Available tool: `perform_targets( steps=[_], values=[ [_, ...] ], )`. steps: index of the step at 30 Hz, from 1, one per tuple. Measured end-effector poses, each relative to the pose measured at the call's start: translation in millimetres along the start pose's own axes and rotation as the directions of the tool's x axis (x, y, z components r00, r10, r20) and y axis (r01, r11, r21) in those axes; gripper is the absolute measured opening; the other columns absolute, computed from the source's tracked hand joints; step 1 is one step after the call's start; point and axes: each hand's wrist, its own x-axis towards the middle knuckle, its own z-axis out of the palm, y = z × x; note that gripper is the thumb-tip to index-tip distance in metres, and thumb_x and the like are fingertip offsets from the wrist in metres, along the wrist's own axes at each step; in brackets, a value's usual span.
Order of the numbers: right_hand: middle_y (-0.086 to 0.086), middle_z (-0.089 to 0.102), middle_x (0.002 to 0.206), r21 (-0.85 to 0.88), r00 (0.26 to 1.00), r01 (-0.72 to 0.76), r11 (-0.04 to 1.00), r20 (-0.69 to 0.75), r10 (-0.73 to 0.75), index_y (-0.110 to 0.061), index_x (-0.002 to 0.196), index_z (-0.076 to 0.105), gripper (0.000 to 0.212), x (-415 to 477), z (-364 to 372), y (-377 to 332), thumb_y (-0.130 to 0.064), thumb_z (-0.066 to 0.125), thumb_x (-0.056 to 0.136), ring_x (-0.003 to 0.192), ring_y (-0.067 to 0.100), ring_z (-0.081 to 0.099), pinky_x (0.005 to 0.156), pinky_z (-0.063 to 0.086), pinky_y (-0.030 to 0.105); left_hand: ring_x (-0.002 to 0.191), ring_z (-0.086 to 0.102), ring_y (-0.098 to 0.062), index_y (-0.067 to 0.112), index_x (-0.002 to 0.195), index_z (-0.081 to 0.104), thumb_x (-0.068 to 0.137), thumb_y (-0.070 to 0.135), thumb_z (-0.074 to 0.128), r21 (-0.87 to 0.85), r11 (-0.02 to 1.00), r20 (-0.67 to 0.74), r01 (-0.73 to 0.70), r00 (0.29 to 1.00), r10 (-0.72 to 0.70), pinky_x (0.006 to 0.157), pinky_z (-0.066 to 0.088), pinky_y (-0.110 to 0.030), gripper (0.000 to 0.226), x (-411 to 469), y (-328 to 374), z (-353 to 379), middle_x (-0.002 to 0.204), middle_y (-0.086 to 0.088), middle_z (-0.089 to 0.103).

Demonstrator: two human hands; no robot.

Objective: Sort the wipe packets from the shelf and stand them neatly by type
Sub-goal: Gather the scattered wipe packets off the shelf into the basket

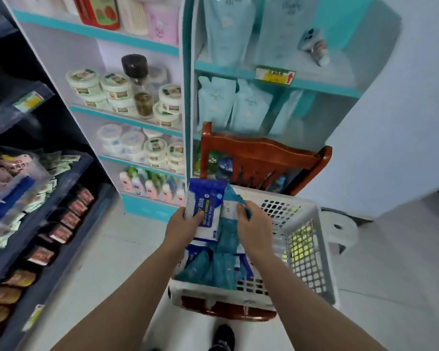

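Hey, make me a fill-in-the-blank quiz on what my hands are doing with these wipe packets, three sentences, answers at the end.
1. The left hand grips a blue and white packet printed "Alcohol ____".
2. The right hand grips a teal packet; more teal packets lie inside the white ____.
3. That container rests on a wooden ____.
Missing words: Wipes; basket; chair.

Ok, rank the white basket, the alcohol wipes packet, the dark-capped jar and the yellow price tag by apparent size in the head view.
1. white basket
2. alcohol wipes packet
3. dark-capped jar: nearly matches the packet and stands farther off, so unsure
4. yellow price tag
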Motion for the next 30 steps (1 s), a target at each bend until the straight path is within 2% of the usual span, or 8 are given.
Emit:
perform_targets(
  steps=[6, 11, 15, 19, 22, 24, 26, 30],
  values=[
    [0.007, 0.065, 0.110, -0.011, 0.958, -0.224, 0.974, 0.180, 0.223, -0.012, 0.131, 0.054, 0.035, 23.7, 9.5, 68.8, -0.028, 0.042, 0.102, 0.088, 0.018, 0.059, 0.068, 0.043, 0.029, 0.074, 0.058, -0.008, 0.016, 0.109, 0.054, 0.094, 0.010, 0.057, 0.181, 0.981, 0.032, 0.072, 0.996, -0.080, 0.059, 0.042, -0.018, 0.017, 34.2, -38.4, 54.1, 0.099, -0.002, 0.062],
    [-0.001, 0.057, 0.073, -0.019, 0.885, -0.382, 0.924, 0.281, 0.372, -0.022, 0.144, 0.039, 0.042, 45.0, 48.9, 119.3, -0.027, 0.040, 0.103, 0.056, 0.017, 0.054, 0.048, 0.045, 0.027, 0.091, 0.062, -0.022, 0.011, 0.119, 0.054, 0.092, 0.014, 0.059, 0.367, 0.920, 0.018, 0.136, 0.988, -0.153, 0.083, 0.048, -0.033, 0.028, 88.4, -80.3, 72.7, 0.111, -0.007, 0.066],
    [0.005, 0.062, 0.085, -0.044, 0.836, -0.439, 0.898, 0.346, 0.426, -0.023, 0.143, 0.039, 0.041, 72.4, 96.0, 157.3, -0.027, 0.039, 0.103, 0.058, 0.018, 0.052, 0.051, 0.045, 0.032, 0.091, 0.056, -0.025, 0.012, 0.134, 0.044, 0.094, 0.016, 0.054, 0.551, 0.823, -0.018, 0.137, 0.988, -0.153, 0.075, 0.040, -0.029, 0.041, 141.4, -112.7, 81.7, 0.116, -0.011, 0.061],
    [0.005, 0.065, 0.102, -0.035, 0.791, -0.507, 0.861, 0.377, 0.482, -0.024, 0.142, 0.042, 0.041, 95.5, 150.4, 195.6, -0.030, 0.041, 0.102, 0.063, 0.015, 0.058, 0.051, 0.050, 0.031, 0.116, 0.054, -0.031, 0.016, 0.144, 0.033, 0.096, 0.015, 0.051, 0.677, 0.732, 0.006, 0.071, 0.995, -0.102, 0.082, 0.039, -0.029, 0.051, 189.7, -144.7, 86.0, 0.136, -0.012, 0.052],
    [0.011, 0.053, 0.133, -0.150, 0.757, -0.457, 0.877, 0.452, 0.471, -0.020, 0.148, 0.028, 0.050, 97.1, 184.4, 219.3, -0.023, 0.043, 0.101, 0.071, 0.017, 0.061, 0.051, 0.046, 0.027, 0.143, 0.021, -0.031, 0.015, 0.153, 0.006, 0.093, 0.014, 0.054, 0.862, 0.490, 0.169, -0.131, 0.985, -0.033, 0.111, 0.030, -0.038, 0.078, 212.0, -177.4, 86.5, 0.157, -0.016, 0.014],
    [0.013, 0.014, 0.158, -0.333, 0.759, -0.294, 0.896, 0.488, 0.431, -0.020, 0.154, 0.002, 0.073, 94.5, 195.4, 228.3, -0.020, 0.049, 0.097, 0.116, 0.031, 0.055, 0.077, 0.052, 0.034, 0.148, -0.007, -0.030, 0.014, 0.152, -0.012, 0.092, 0.018, 0.055, 0.955, 0.224, 0.208, -0.193, 0.977, -0.041, 0.120, 0.012, -0.045, 0.090, 221.5, -199.2, 84.4, 0.159, -0.015, -0.015],
    [0.012, -0.012, 0.160, -0.504, 0.776, -0.100, 0.858, 0.500, 0.385, -0.021, 0.152, -0.012, 0.088, 91.8, 201.2, 236.7, -0.022, 0.054, 0.094, 0.144, 0.033, 0.019, 0.107, 0.037, 0.042, 0.147, -0.013, -0.031, 0.012, 0.151, -0.014, 0.090, 0.017, 0.054, 0.974, 0.040, 0.225, -0.224, 0.974, -0.029, 0.119, 0.006, -0.048, 0.091, 227.9, -208.4, 81.9, 0.157, -0.016, -0.021],
    [0.013, -0.017, 0.159, -0.591, 0.689, 0.033, 0.806, 0.598, 0.410, -0.026, 0.153, -0.009, 0.075, 96.5, 207.8, 253.0, -0.031, 0.042, 0.099, 0.148, 0.029, -0.005, 0.118, 0.016, 0.045, 0.146, -0.011, -0.036, 0.007, 0.151, -0.009, 0.092, 0.020, 0.050, 0.965, -0.083, 0.244, -0.250, 0.967, -0.075, 0.120, 0.001, -0.046, 0.085, 241.1, -212.5, 74.4, 0.157, -0.022, -0.017]
  ],
)
